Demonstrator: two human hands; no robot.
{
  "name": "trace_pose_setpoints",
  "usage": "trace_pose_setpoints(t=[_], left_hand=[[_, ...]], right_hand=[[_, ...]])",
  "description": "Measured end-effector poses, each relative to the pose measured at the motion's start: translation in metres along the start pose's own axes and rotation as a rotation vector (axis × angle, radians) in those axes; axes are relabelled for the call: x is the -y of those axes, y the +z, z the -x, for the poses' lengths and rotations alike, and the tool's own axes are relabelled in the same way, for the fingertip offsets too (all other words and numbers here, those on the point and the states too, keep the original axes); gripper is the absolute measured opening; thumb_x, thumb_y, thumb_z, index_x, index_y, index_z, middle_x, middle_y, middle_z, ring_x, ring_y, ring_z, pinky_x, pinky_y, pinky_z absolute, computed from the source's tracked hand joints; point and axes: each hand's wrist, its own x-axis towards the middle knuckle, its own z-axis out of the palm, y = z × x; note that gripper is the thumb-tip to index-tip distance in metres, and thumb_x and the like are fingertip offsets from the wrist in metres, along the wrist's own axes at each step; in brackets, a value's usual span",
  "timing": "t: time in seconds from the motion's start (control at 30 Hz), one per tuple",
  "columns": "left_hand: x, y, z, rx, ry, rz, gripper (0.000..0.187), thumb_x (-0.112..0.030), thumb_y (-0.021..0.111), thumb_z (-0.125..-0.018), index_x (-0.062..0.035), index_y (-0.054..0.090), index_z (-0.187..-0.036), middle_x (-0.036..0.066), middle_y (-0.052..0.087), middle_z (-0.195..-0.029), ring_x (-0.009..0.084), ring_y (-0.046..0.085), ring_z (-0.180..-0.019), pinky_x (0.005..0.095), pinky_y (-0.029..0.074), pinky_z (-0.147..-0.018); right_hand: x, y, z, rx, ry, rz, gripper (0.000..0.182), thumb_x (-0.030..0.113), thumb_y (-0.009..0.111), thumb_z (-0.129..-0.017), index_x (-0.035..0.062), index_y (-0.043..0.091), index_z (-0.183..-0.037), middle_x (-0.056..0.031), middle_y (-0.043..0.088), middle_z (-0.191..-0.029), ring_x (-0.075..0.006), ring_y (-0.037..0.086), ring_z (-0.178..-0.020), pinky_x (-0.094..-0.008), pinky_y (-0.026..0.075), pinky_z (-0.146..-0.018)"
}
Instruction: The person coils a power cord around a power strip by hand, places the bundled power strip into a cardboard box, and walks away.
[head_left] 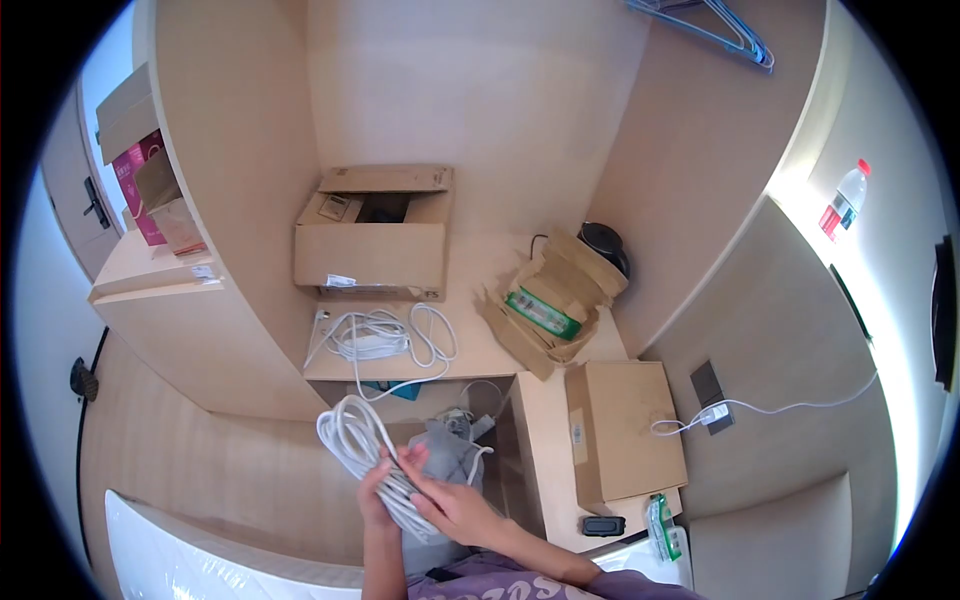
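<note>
A looped bundle of white cable [352, 432] is held up in front of my body. My left hand [375, 497] is closed round its left side, fingers behind the loops. From the right, my right hand [455, 508] presses on the same bundle, its thumb and fingers against the strands; part of its grip is hidden. On the shelf ahead lies more white cable [432, 350], with a white block [380, 345] that may be a power strip, its details too small to make out. One strand hangs over the shelf edge towards the bundle.
A half-open cardboard box [370, 255] stands on the shelf [480, 335]. Right of it are a torn brown carton [515, 325] with a green packet [543, 313] and a black round object [604, 245]. A closed cardboard box [628, 430] sits nearer, by a black object [603, 526].
</note>
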Motion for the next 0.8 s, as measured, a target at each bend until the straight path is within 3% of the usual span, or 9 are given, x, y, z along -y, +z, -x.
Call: trace_pose_setpoints(t=[0.07, 0.2, 0.3, 0.43, 0.57, 0.63, 0.7, 0.73, 0.8], left_hand=[[-0.005, -0.011, -0.001, 0.058, 0.015, 0.19, 0.027, -0.011, 0.055, -0.078, -0.003, 0.05, -0.103, 0.009, 0.051, -0.083, 0.0259, 0.056, -0.084, 0.0496, 0.039, -0.102], [-0.02, -0.009, 0.005, 0.11, 0.196, 0.101, 0.026, -0.01, 0.055, -0.078, -0.0043, 0.047, -0.102, 0.007, 0.048, -0.081, 0.0209, 0.053, -0.075, 0.0459, 0.04, -0.101], [-0.048, -0.002, 0.011, 0.292, 0.37, 0.366, 0.025, -0.007, 0.057, -0.078, -0.0066, 0.046, -0.1, 0.004, 0.049, -0.08, 0.0154, 0.052, -0.07, 0.0402, 0.044, -0.091], [-0.078, 0.038, 0.026, 0.605, 0.411, 0.958, 0.023, -0.005, 0.062, -0.077, -0.0127, 0.045, -0.092, -0.004, 0.048, -0.069, 0.0076, 0.048, -0.055, 0.0298, 0.046, -0.071], [-0.065, 0.048, 0.041, 0.865, 0.337, 1.041, 0.024, -0.006, 0.063, -0.076, -0.0178, 0.044, -0.083, -0.008, 0.048, -0.056, 0.0042, 0.045, -0.046, 0.0245, 0.045, -0.061], [-0.062, 0.033, 0.032, 1.067, 0.205, 0.832, 0.03, -0.014, 0.07, -0.07, -0.0182, 0.043, -0.081, -0.01, 0.052, -0.057, 0.0044, 0.048, -0.047, 0.026, 0.045, -0.061], [-0.065, 0.02, 0.021, 1.215, 0.081, 0.621, 0.035, -0.018, 0.073, -0.065, -0.0178, 0.041, -0.081, -0.01, 0.055, -0.06, 0.0056, 0.049, -0.047, 0.0268, 0.045, -0.061], [-0.064, 0.015, 0.019, 1.166, 0.071, 0.578, 0.039, -0.02, 0.074, -0.063, -0.0175, 0.041, -0.083, -0.009, 0.056, -0.061, 0.0068, 0.05, -0.049, 0.0278, 0.045, -0.063], [-0.067, 0.012, 0.024, 0.961, 0.037, 0.466, 0.043, -0.019, 0.074, -0.06, -0.0166, 0.04, -0.086, -0.007, 0.054, -0.063, 0.009, 0.05, -0.052, 0.0295, 0.044, -0.069]], right_hand=[[-0.012, 0.01, 0.003, 0.031, -0.028, 0.034, 0.048, 0.025, 0.045, -0.096, 0.0151, 0.035, -0.142, -0.0175, 0.06, -0.097, -0.0355, 0.061, -0.078, -0.0421, 0.047, -0.062], [-0.011, 0.01, 0.006, 0.021, 0.065, -0.062, 0.048, 0.023, 0.05, -0.093, 0.0143, 0.039, -0.139, -0.0139, 0.054, -0.109, -0.0291, 0.06, -0.09, -0.0343, 0.049, -0.071], [-0.018, 0.015, 0.006, -0.372, -0.146, -0.176, 0.052, 0.02, 0.058, -0.088, 0.0136, 0.042, -0.137, -0.013, 0.051, -0.115, -0.0272, 0.055, -0.102, -0.0329, 0.047, -0.081], [-0.052, 0.02, 0.012, -0.041, -0.096, 0.208, 0.067, 0.015, 0.065, -0.081, 0.0074, 0.035, -0.14, -0.0145, 0.051, -0.118, -0.0263, 0.052, -0.111, -0.0379, 0.044, -0.089], [-0.088, 0.063, 0.013, -0.076, 0.163, -0.51, 0.063, 0.02, 0.059, -0.087, 0.0085, 0.03, -0.142, -0.0122, 0.053, -0.12, -0.0234, 0.054, -0.11, -0.0361, 0.045, -0.088], [-0.102, 0.077, 0.013, -0.125, 0.297, -1.014, 0.062, 0.025, 0.056, -0.09, 0.0087, 0.027, -0.142, -0.0114, 0.054, -0.118, -0.0242, 0.055, -0.11, -0.0358, 0.046, -0.087], [-0.098, 0.06, 0.003, -0.24, 0.483, -1.451, 0.037, 0.018, 0.051, -0.092, 0.0066, 0.045, -0.127, -0.0123, 0.059, -0.112, -0.0236, 0.059, -0.103, -0.0365, 0.049, -0.086], [-0.112, 0.052, -0.001, -0.305, 0.527, -1.723, 0.029, 0.016, 0.051, -0.092, 0.0051, 0.051, -0.119, -0.0127, 0.06, -0.108, -0.0234, 0.06, -0.101, -0.0367, 0.05, -0.085], [-0.15, 0.033, -0.012, -0.379, 0.306, -1.617, 0.017, 0.003, 0.056, -0.087, -0.0007, 0.056, -0.104, -0.0144, 0.062, -0.107, -0.0247, 0.061, -0.101, -0.0352, 0.051, -0.09]])
